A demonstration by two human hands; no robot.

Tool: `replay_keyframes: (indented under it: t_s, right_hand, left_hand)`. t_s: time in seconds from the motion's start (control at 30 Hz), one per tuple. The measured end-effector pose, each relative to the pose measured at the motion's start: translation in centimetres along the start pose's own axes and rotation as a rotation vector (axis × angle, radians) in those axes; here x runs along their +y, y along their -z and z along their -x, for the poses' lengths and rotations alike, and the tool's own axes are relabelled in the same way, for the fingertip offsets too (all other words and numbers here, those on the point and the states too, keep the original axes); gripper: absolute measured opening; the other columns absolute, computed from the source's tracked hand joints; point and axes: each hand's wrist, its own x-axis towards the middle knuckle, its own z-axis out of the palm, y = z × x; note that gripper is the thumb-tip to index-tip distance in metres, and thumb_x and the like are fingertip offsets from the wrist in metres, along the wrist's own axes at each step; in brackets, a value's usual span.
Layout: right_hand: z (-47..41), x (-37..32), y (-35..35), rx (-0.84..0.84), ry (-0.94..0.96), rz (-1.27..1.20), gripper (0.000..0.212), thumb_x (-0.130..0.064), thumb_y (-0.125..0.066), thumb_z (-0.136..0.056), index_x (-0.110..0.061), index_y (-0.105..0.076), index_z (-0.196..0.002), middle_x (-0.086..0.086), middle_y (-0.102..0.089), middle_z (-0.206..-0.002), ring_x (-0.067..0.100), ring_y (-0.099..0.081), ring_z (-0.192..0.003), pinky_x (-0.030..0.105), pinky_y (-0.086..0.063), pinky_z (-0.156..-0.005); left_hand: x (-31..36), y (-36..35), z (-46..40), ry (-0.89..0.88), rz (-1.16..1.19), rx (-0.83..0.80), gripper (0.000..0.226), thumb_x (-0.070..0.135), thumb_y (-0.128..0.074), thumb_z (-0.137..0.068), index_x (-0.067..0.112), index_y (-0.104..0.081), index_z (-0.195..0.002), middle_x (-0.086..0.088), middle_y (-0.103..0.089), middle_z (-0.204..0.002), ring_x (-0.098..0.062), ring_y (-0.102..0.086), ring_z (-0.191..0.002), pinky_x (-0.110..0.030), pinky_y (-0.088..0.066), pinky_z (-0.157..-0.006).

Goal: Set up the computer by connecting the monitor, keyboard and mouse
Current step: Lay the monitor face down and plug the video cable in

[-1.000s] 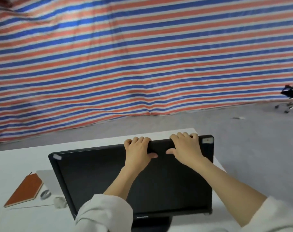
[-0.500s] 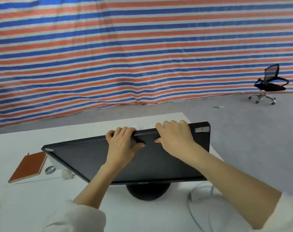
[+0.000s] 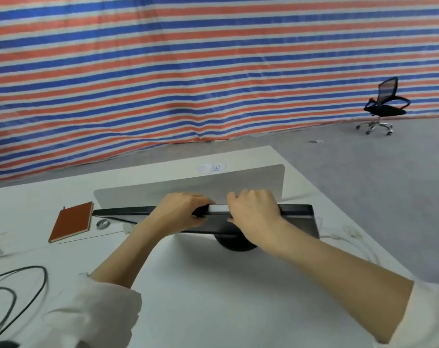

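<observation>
**Head view: both hands on the monitor's top edge**

Head camera footage showed a black monitor point(image 3: 296, 217) standing on its round base point(image 3: 236, 243) right of centre in the frame, seen almost edge-on from above, on a white table point(image 3: 213, 297). The left hand point(image 3: 180, 212) gripped the top edge near its middle, fingers curled over the far side. The right hand point(image 3: 253, 209) gripped the same edge just beside it, fingers likewise wrapped over. At centre left lay an orange notebook point(image 3: 71, 221), with a small ring-shaped object point(image 3: 102, 224) just beside it. Black cables point(image 3: 25, 292) looped at lower left. An office chair point(image 3: 384, 106) stood at upper right before a striped tarp point(image 3: 188, 71).
</observation>
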Motion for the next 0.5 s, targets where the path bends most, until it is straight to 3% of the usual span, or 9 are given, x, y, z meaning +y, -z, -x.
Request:
replay_keyframes:
  t_s: [0.13, 0.2, 0.33, 0.4, 0.5]
  right_hand:
    - [3.4, -2.8, 0.4, -0.086, 0.029, 0.000, 0.020, -0.012, -0.055, -0.089, -0.010, -0.042, -0.104, 0.010, -0.058, -0.106, 0.025, -0.058, -0.091, 0.027, -0.017, -0.046]
    - [5.0, -4.1, 0.2, -0.124, 0.069, 0.013, 0.032, -0.005, -0.058, -0.084, -0.005, -0.042, -0.111, 0.013, -0.055, -0.109, 0.025, -0.056, -0.094, 0.026, -0.020, -0.047]
    - [7.8, -6.5, -1.3, -0.171, 0.109, -0.003, 0.042, -0.006, -0.064, -0.081, -0.003, -0.041, -0.116, 0.017, -0.052, -0.112, 0.027, -0.057, -0.095, 0.026, -0.026, -0.050]
    - [9.3, -7.5, -2.2, -0.183, 0.126, -0.025, 0.047, -0.010, -0.066, -0.081, -0.003, -0.040, -0.120, 0.019, -0.050, -0.115, 0.030, -0.055, -0.099, 0.028, -0.033, -0.061]
    - [11.8, -8.9, -3.9, -0.184, 0.156, -0.087, 0.050, -0.018, -0.065, -0.081, -0.004, -0.041, -0.121, 0.018, -0.046, -0.119, 0.030, -0.048, -0.105, 0.032, -0.032, -0.072]
  left_hand:
    - [1.0, -0.7, 3.5, -0.051, -0.087, -0.033, 0.041, 0.024, -0.062, -0.082, 0.037, -0.060, -0.121, 0.011, -0.067, -0.100, -0.017, -0.062, -0.083, -0.030, -0.050, -0.065]
    - [1.7, -1.5, 5.8, -0.111, -0.144, -0.037, 0.045, 0.025, -0.065, -0.077, 0.038, -0.061, -0.120, 0.011, -0.068, -0.093, -0.017, -0.063, -0.075, -0.027, -0.048, -0.055]
    - [3.1, -3.2, 9.6, -0.126, -0.205, -0.068, 0.056, 0.026, -0.078, -0.064, 0.033, -0.065, -0.117, 0.012, -0.069, -0.093, -0.012, -0.066, -0.071, -0.020, -0.042, -0.045]
    - [3.7, -4.4, 11.2, -0.079, -0.191, -0.112, 0.056, 0.027, -0.077, -0.069, 0.032, -0.061, -0.123, 0.010, -0.068, -0.103, -0.013, -0.067, -0.082, -0.024, -0.049, -0.049]
    - [4.6, -6.8, 14.2, -0.017, -0.218, -0.163, 0.059, 0.032, -0.077, -0.073, 0.031, -0.056, -0.128, 0.009, -0.066, -0.108, -0.014, -0.066, -0.088, -0.026, -0.050, -0.048]
